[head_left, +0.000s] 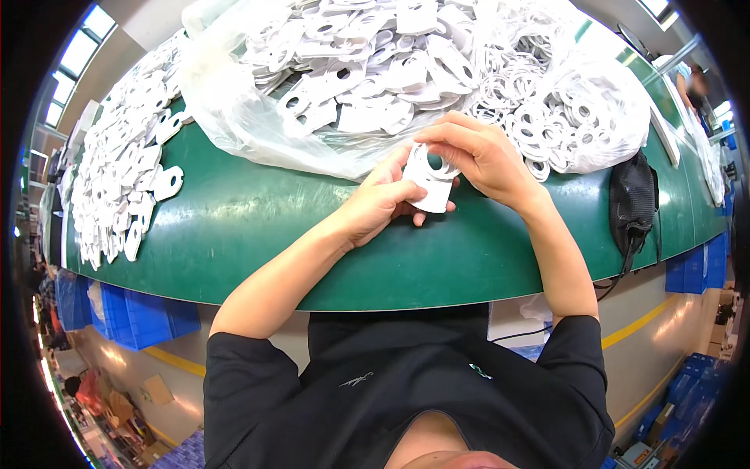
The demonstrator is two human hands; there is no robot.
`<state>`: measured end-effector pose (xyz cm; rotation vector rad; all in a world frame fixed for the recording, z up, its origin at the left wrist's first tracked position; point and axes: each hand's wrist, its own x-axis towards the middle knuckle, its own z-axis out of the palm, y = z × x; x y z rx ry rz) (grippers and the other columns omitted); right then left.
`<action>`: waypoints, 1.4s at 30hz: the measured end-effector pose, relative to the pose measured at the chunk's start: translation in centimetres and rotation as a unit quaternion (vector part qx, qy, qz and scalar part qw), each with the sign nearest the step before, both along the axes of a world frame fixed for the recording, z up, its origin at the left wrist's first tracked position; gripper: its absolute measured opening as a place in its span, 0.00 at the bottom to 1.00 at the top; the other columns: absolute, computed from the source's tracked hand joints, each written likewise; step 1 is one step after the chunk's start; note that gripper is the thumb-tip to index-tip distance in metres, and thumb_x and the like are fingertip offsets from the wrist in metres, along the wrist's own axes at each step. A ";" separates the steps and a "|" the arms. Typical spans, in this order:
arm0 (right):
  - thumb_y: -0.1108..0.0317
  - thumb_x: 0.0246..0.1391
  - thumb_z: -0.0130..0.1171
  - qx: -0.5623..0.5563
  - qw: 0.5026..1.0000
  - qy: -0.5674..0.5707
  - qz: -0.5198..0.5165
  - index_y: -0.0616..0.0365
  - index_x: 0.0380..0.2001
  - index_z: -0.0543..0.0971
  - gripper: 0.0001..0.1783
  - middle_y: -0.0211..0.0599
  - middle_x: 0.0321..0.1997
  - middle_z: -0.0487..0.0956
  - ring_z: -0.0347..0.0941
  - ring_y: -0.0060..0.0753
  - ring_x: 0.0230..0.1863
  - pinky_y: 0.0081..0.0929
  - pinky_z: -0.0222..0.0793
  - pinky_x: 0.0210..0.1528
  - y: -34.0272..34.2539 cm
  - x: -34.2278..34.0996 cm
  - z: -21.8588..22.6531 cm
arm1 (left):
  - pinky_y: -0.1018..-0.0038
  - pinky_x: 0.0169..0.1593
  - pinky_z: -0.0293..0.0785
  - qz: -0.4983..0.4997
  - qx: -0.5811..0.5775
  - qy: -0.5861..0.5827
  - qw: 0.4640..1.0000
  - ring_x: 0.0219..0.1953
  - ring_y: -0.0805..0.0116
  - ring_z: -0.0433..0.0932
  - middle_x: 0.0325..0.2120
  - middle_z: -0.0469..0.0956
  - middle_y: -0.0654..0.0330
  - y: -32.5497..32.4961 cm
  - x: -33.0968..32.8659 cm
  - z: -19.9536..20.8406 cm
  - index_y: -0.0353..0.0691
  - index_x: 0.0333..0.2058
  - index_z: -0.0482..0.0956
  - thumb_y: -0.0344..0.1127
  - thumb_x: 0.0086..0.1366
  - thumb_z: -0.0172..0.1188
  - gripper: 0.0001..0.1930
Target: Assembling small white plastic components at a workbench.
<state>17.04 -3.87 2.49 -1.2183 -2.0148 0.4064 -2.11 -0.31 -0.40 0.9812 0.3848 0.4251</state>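
My left hand [370, 205] is closed around a flat white plastic part [432, 202] with a round hole, its thumb lying across the face. Over the hole sits a white ring [448, 173], tilted a little, and the bent fingers of my right hand [494, 160] pinch at its upper edge. Those fingertips partly cover the ring and the top of the part. Just beyond both hands, a clear plastic bag [312, 154] spills a heap of similar white parts [351, 72]. Loose white rings [582, 117] fill another bag at the right.
On the green table [258, 227], a spread pile of white parts [117, 172] covers the left side. A black mesh pouch [633, 199] with a cord lies near the right edge. Blue bins [144, 316] stand below the table at the left. Another person [691, 86] is far off at the right.
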 end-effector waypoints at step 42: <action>0.69 0.57 0.57 -0.219 0.957 0.188 0.000 0.63 0.36 0.80 0.08 0.27 0.30 0.78 0.70 0.14 0.33 0.16 0.66 0.35 0.3 0.7 -0.8 | 0.81 0.36 0.72 0.063 0.343 0.118 0.930 0.33 0.75 0.77 0.41 0.76 0.61 -0.4 -0.1 -0.3 0.36 0.60 0.60 0.38 0.70 0.46 0.23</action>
